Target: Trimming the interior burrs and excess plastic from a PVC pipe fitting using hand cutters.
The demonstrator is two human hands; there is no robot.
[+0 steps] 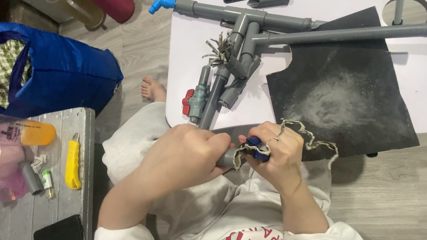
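My left hand (184, 152) is wrapped tight round a short grey plastic pipe piece (226, 158); its long axis runs rightward from that fist into my right hand (276, 152), closed on the blue fitting (257, 148) and frayed twine (311, 139), touching.

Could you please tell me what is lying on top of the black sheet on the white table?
A long grey pipe crosses the black sheet's top edge, and pale dust marks its middle. The right hand covers its lower left corner.
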